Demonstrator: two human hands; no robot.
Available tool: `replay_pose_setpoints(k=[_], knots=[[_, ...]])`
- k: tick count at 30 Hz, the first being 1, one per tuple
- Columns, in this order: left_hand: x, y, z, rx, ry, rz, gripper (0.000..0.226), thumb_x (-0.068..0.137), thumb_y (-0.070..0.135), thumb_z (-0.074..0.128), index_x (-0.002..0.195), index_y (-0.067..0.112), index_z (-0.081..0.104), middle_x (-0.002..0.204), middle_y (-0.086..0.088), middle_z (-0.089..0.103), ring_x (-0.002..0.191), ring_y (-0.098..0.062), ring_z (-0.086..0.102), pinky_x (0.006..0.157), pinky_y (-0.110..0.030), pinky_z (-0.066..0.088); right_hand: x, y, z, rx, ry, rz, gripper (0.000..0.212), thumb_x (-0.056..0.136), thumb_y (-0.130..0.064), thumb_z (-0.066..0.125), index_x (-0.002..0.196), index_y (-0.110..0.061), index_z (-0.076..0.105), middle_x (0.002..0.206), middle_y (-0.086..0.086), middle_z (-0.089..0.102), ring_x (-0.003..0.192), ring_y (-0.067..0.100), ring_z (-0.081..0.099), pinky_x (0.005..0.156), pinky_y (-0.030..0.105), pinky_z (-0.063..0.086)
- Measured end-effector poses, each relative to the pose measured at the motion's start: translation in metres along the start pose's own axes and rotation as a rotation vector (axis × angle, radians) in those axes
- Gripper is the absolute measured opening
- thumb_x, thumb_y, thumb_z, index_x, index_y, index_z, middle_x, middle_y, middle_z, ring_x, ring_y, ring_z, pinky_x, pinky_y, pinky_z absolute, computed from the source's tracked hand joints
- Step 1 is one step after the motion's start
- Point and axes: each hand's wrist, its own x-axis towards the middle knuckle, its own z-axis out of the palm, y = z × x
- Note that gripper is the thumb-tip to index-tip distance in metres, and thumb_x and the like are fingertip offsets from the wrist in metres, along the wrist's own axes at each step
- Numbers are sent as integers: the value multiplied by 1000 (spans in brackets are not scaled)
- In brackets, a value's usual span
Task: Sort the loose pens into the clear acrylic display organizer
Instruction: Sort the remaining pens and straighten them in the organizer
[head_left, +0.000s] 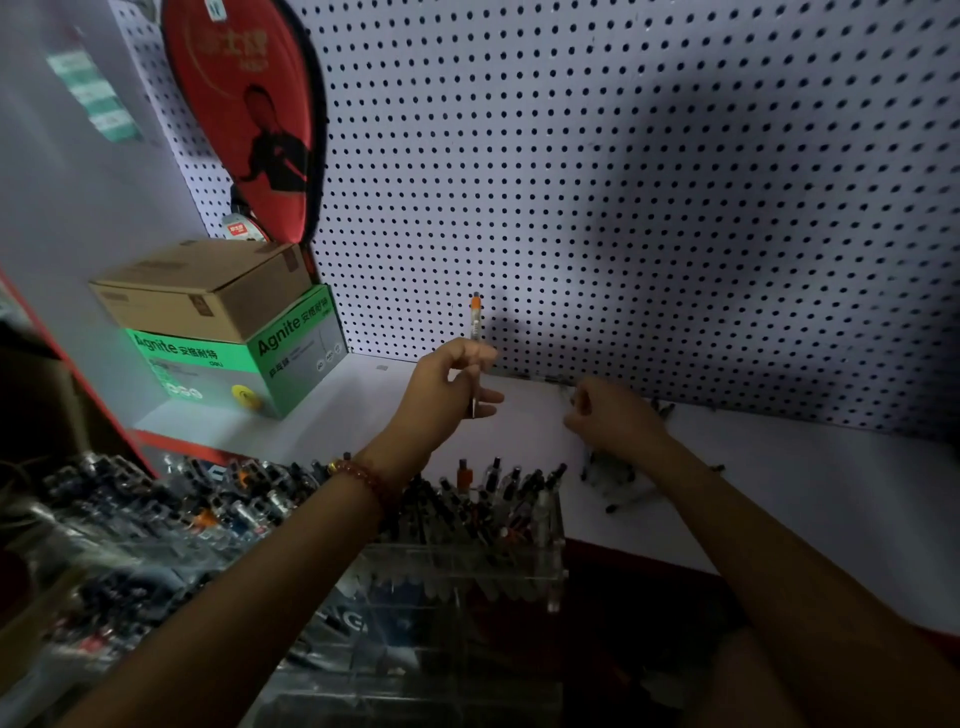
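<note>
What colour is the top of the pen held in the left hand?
Orange top on the pen; head view.

L hand (453, 385) pinch; R hand (614, 417) half-curled

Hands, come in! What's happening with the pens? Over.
Left hand pinching orange-capped clear pen upright. Right hand over loose pens on white shelf, grip unclear. Clear acrylic organizer below, crowded with pens.
</note>
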Motion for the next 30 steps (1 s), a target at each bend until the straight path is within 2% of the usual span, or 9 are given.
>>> replay_pose_setpoints(k=[5,10,12,14,17,21,26,28,30], knots=[[-4,9,-1,-2,77,50,21,100,3,38,104,0,58,99,-1,54,68,-6,66,61,-19,56,-6,-23,-18,446,214,-117,26,88,-7,56,69,-15,41,62,-2,41,56,11,38,55,26,33],[-23,29,-11,-82,97,121,17,98,9,47,102,4,62,93,1,64,79,-3,66,72,-29,59,-32,-88,-37,811,267,-397,10,86,-5,45,77,-9,42,62,8,41,54,8,42,54,20,37],[-34,38,-17,-166,88,139,15,97,12,48,100,6,62,78,5,65,78,-6,66,75,-31,58,-49,-112,-35,849,239,-460,4,87,-9,47,83,-10,45,71,24,51,63,27,53,60,29,43],[-45,42,-24,-183,82,191,12,96,13,50,97,6,60,69,10,62,70,-7,61,73,-30,56,-67,-133,-28,869,203,-529,5,87,-20,49,84,-19,46,75,19,58,68,38,55,61,38,46],[-64,35,-40,-122,148,270,10,93,8,53,101,5,59,86,-4,61,80,-14,58,75,-32,51,-88,-156,-15,821,165,-582,7,87,-22,50,84,-20,44,67,-4,54,57,28,47,56,38,38],[-95,24,-68,2,189,349,3,93,7,55,91,10,55,83,1,58,76,-4,56,69,-18,45,-108,-174,-7,681,137,-623,6,88,-14,56,84,-11,52,71,-10,62,58,25,54,57,32,41],[-141,1,-97,194,62,373,9,93,12,49,92,7,41,72,-1,58,66,-29,57,61,-38,47,-128,-192,9,661,79,-504,23,84,-44,55,91,-23,52,54,-2,56,47,14,48,49,41,40],[-159,-10,-108,359,-9,407,12,94,16,47,97,7,39,82,-11,56,75,-27,56,68,-36,46,-137,-198,16,771,-35,-449,36,84,-51,59,102,-21,52,51,-3,52,44,9,43,46,32,32],[-173,-20,-118,438,-42,406,15,96,15,46,102,6,36,92,-16,51,84,-25,55,75,-35,46,-145,-203,25,898,-212,-424,24,93,-34,55,104,-13,51,45,-12,47,40,-1,41,44,17,32]])
